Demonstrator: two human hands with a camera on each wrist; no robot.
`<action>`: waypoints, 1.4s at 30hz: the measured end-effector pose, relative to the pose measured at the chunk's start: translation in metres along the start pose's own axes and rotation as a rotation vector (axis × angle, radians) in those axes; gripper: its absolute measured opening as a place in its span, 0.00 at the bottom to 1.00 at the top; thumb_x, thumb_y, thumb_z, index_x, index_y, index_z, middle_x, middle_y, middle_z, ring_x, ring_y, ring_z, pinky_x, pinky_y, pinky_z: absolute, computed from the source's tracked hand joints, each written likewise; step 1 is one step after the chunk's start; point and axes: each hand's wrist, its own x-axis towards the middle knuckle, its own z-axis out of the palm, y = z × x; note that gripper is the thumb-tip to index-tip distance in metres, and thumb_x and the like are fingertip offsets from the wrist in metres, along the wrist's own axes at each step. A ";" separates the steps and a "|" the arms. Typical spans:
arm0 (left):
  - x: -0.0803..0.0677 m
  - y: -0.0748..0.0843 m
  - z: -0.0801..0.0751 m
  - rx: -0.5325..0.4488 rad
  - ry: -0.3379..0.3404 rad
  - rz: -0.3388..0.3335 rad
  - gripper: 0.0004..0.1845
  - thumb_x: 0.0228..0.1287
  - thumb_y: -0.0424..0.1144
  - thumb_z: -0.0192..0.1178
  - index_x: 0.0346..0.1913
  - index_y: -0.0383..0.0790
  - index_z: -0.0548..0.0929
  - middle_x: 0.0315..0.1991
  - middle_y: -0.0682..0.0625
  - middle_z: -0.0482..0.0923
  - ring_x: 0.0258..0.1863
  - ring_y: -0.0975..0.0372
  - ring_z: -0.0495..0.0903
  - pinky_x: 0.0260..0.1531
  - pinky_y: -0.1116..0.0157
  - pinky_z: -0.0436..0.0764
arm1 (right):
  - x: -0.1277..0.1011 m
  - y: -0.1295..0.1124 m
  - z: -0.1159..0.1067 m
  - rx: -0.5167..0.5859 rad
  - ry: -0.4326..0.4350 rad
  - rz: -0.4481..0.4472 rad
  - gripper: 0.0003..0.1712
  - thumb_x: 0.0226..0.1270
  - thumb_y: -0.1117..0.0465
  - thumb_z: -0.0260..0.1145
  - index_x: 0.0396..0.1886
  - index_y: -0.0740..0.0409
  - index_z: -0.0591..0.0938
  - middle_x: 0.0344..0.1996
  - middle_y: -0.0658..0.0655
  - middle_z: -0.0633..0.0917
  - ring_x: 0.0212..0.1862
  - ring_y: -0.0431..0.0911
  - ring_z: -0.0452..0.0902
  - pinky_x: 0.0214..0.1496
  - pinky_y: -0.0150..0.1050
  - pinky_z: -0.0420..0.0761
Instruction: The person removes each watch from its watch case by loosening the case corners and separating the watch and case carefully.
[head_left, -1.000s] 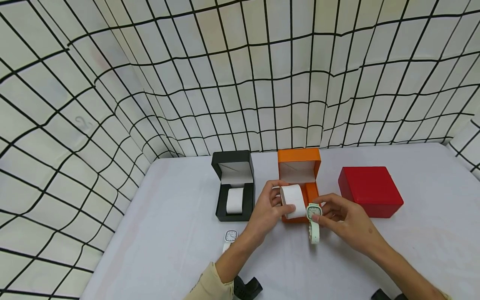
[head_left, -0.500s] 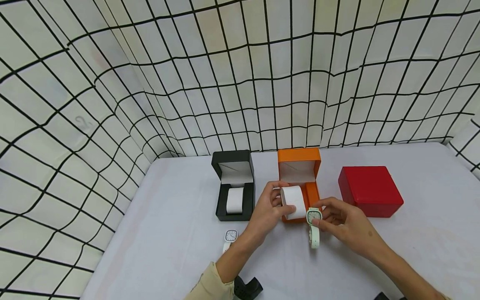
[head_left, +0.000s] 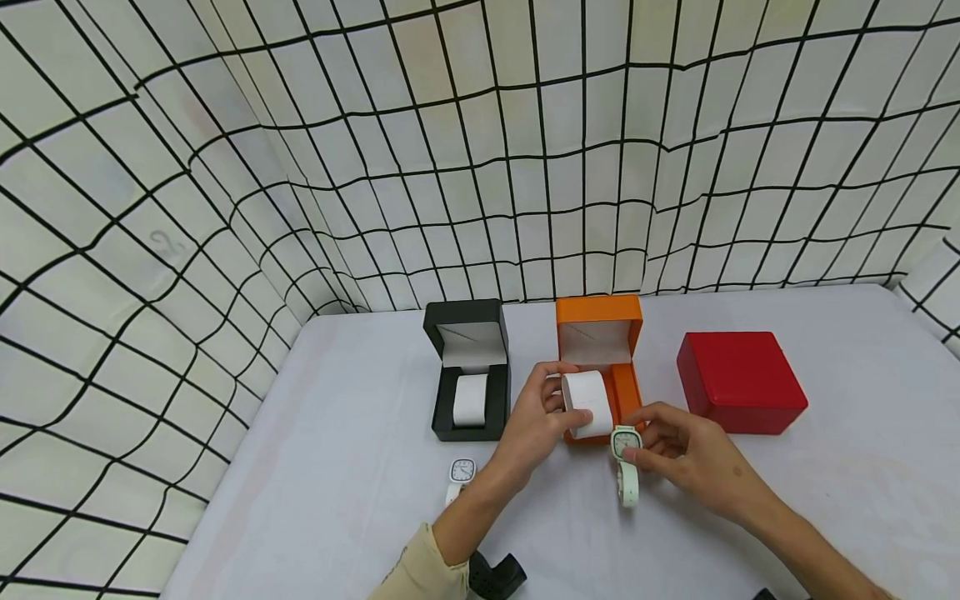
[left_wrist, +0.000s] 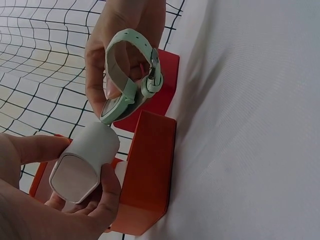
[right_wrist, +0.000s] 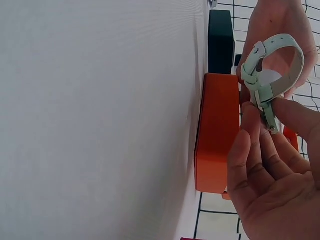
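My left hand [head_left: 536,425] grips a white watch cushion [head_left: 588,402] [left_wrist: 82,162] just above the open orange box [head_left: 600,342] [left_wrist: 147,175] [right_wrist: 216,132]. Just right of the cushion, my right hand [head_left: 686,458] pinches the case of a mint green watch [head_left: 626,467] [left_wrist: 131,85] [right_wrist: 270,75]; its buckled strap hangs down as a loop in front of the box. The watch face nearly touches the cushion's end.
An open black box [head_left: 468,375] with a white cushion stands left of the orange one. A shut red box [head_left: 738,382] sits to the right. A white watch [head_left: 459,477] lies on the white table [head_left: 337,467] near my left wrist. Gridded cloth walls surround the table.
My right hand has lowered the green watch a little toward the table and nearer me. The left hand and cushion have stayed in place.
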 end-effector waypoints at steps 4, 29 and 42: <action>0.000 0.000 0.000 0.002 0.002 0.001 0.29 0.64 0.30 0.66 0.66 0.42 0.70 0.63 0.41 0.81 0.57 0.55 0.83 0.58 0.57 0.85 | 0.000 0.000 0.000 -0.004 -0.044 0.015 0.22 0.61 0.53 0.80 0.53 0.53 0.85 0.29 0.46 0.86 0.30 0.37 0.82 0.37 0.30 0.85; 0.000 -0.001 0.001 0.012 0.007 -0.032 0.30 0.65 0.32 0.67 0.68 0.42 0.69 0.62 0.41 0.81 0.56 0.56 0.83 0.58 0.57 0.85 | -0.002 0.004 0.004 -0.054 -0.198 0.087 0.23 0.59 0.53 0.81 0.52 0.52 0.85 0.28 0.45 0.88 0.29 0.38 0.82 0.33 0.30 0.81; 0.000 -0.001 0.000 0.008 -0.004 -0.046 0.29 0.66 0.33 0.67 0.68 0.43 0.69 0.62 0.42 0.81 0.55 0.57 0.83 0.58 0.57 0.85 | -0.001 0.004 0.009 -0.059 -0.249 0.078 0.23 0.58 0.55 0.81 0.51 0.55 0.85 0.28 0.45 0.87 0.30 0.37 0.82 0.36 0.29 0.83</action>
